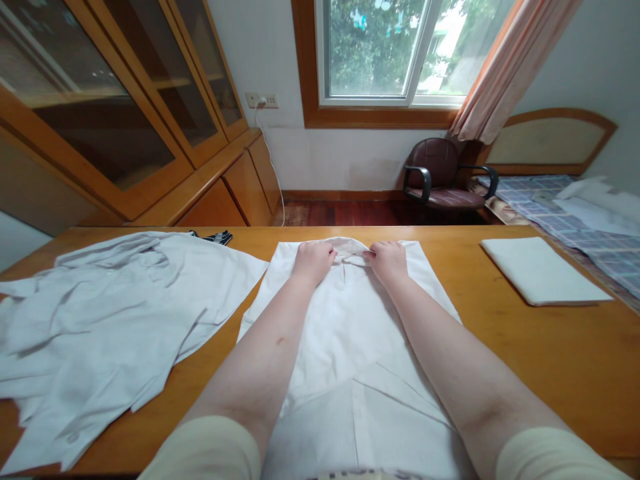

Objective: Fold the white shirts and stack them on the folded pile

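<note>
A white shirt (350, 333) lies flat on the wooden table (550, 347) in front of me, its collar (350, 248) at the far edge. My left hand (313, 261) is closed, its fingers curled on the left side of the collar. My right hand (387, 261) is closed too and grips the right side of the collar. Both forearms stretch over the shirt's front. The fingertips are tucked under, so the pinch itself is hidden.
A heap of crumpled white shirts (100, 320) covers the table's left part. A folded white cloth (543, 270) lies at the right. Beyond the table stand a wooden cabinet (150, 133), a dark armchair (440, 177) and a bed (590, 220).
</note>
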`<state>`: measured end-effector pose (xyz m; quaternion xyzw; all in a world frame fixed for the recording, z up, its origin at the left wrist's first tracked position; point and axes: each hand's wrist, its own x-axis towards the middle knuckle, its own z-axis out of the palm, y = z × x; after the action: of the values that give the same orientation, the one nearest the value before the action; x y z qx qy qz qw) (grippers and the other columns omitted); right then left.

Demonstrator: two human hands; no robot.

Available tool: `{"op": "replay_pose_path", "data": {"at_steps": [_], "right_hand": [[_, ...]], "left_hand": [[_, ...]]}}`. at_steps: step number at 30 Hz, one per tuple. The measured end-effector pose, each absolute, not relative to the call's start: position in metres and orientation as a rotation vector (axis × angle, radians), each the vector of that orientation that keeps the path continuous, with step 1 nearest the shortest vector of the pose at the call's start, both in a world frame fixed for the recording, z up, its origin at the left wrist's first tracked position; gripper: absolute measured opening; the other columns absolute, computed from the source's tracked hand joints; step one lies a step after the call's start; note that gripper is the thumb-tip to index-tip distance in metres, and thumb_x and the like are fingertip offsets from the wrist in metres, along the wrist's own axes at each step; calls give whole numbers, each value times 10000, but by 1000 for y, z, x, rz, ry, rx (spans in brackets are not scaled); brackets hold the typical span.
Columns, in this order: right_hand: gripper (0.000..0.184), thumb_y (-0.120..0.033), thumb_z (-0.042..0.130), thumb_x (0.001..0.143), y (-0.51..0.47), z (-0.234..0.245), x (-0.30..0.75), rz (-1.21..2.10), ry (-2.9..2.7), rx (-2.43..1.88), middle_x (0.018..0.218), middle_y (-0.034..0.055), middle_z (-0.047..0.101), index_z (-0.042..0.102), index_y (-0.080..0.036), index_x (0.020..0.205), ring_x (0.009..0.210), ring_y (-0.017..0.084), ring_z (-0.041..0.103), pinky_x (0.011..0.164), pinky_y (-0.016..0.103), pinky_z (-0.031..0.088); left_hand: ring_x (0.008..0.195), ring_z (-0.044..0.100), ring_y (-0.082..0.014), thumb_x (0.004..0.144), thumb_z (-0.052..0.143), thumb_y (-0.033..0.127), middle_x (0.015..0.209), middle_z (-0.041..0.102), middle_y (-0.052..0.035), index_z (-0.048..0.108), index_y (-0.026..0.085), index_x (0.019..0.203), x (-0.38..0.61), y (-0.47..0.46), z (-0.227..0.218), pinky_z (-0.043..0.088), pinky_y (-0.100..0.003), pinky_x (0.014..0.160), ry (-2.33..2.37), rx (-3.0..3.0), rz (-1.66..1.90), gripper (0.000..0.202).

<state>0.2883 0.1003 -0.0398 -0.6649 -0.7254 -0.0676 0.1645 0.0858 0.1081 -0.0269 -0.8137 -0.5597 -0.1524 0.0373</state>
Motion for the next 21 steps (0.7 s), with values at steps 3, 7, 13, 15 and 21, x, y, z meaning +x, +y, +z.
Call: {"op": "replay_pose_path", "data": {"at_steps": [3, 7, 13, 15, 21], "right_hand": [[266, -366, 506, 867, 99, -39, 288, -197, -2088, -1904, 818, 69, 686, 674, -200, 744, 822, 215, 557, 763, 332, 304], [289, -345, 468, 882, 98, -37, 288, -179, -2094, -1942, 877, 97, 672, 694, -197, 782, 852, 227, 547, 763, 343, 307], [236, -221, 445, 860, 101, -40, 291, -131, -2018, -1841, 908, 85, 641, 670, -188, 924, 836, 215, 543, 736, 311, 347], [282, -144, 411, 842, 101, -41, 292, -109, -1996, -1748, 949, 76, 632, 635, -182, 1009, 856, 198, 543, 742, 284, 361], [346, -98, 368, 839, 96, -40, 289, -114, -2193, -1567, 1124, 31, 600, 666, -238, 944, 956, 184, 517, 814, 279, 345]], "left_hand": [[900, 581, -248, 831, 529, 379, 911, 668, -78, 633, 225, 941, 84, 109, -29, 404, -375, 825, -1821, -2384, -556, 216], [1096, 497, -266, 788, 557, 228, 1229, 565, -97, 497, 208, 1243, 83, 111, -33, 344, -393, 958, -1793, -2340, -690, 459], [1114, 492, -184, 838, 399, 102, 1240, 571, -10, 576, 253, 1122, 82, 112, -35, 351, -328, 968, -1581, -2624, -753, 367], [1092, 501, -196, 856, 411, 138, 1247, 569, -2, 629, 255, 996, 81, 112, -35, 365, -345, 940, -1564, -2623, -730, 284], [1004, 507, -255, 870, 420, 174, 1194, 611, -36, 620, 276, 1100, 81, 112, -37, 356, -425, 877, -1581, -2594, -516, 322]]}}
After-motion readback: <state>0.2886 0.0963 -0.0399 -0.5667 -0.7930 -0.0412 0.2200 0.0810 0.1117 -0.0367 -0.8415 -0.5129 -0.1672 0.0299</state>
